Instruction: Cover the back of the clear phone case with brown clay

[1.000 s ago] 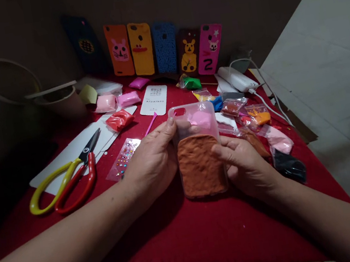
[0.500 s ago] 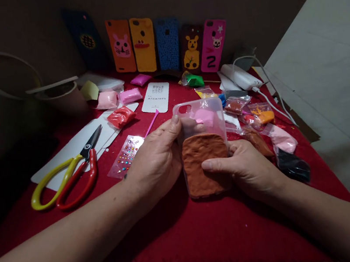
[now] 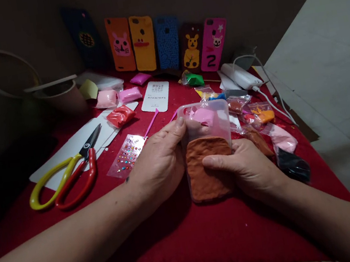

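A clear phone case (image 3: 221,119) is held upright, slightly tilted, between both hands above the red cloth. Brown clay (image 3: 211,180) covers its lower part in a flat, bumpy layer; the upper part with the camera cutout is bare, and pink shows through it. My left hand (image 3: 163,161) grips the case's left edge, thumb on the front near the top. My right hand (image 3: 247,166) holds the right edge, its thumb lying on the clay. The other fingers of both hands are mostly hidden behind the case.
Scissors (image 3: 87,153) with yellow and red handles lie on white card at left, beside a rhinestone sheet (image 3: 129,156). Bagged clay, including orange (image 3: 261,113) and black (image 3: 293,167), lies at right. Several decorated cases, one yellow (image 3: 146,58), lean on the wall. A power bank (image 3: 241,77) has a white cable.
The case with its clay has shifted slightly right and down, both hands moving along with it. The right thumb still rests on the clay.
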Demonstrator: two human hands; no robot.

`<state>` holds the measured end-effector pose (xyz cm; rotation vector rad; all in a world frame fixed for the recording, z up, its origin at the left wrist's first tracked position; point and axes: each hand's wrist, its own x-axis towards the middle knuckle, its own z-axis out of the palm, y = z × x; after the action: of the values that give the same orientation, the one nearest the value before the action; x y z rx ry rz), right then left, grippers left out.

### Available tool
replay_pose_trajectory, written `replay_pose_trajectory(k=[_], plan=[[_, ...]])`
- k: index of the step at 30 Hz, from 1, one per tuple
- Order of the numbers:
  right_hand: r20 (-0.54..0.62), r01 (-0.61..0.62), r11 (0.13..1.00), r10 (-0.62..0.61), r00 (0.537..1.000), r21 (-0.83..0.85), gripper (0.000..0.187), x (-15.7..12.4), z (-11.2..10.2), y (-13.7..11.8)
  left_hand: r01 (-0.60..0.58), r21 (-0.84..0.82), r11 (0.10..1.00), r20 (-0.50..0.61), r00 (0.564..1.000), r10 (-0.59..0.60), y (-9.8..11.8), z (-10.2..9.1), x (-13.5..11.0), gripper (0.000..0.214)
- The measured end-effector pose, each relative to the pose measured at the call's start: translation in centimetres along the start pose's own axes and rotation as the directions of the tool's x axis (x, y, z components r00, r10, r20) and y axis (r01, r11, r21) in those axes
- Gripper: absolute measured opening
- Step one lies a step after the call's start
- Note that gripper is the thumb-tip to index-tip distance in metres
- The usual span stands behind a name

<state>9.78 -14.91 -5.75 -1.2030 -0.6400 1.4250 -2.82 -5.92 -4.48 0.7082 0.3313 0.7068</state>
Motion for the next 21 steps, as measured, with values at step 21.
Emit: replay_pose_trajectory(k=[21], plan=[[0.027,0.024,1.000,-0.025,0.999,0.016,0.020,0.06,-0.31,0.00,-0.006,0.049,0.999,0.060,0.998,0.003,-0.43,-0.24,-0.08,0.031]])
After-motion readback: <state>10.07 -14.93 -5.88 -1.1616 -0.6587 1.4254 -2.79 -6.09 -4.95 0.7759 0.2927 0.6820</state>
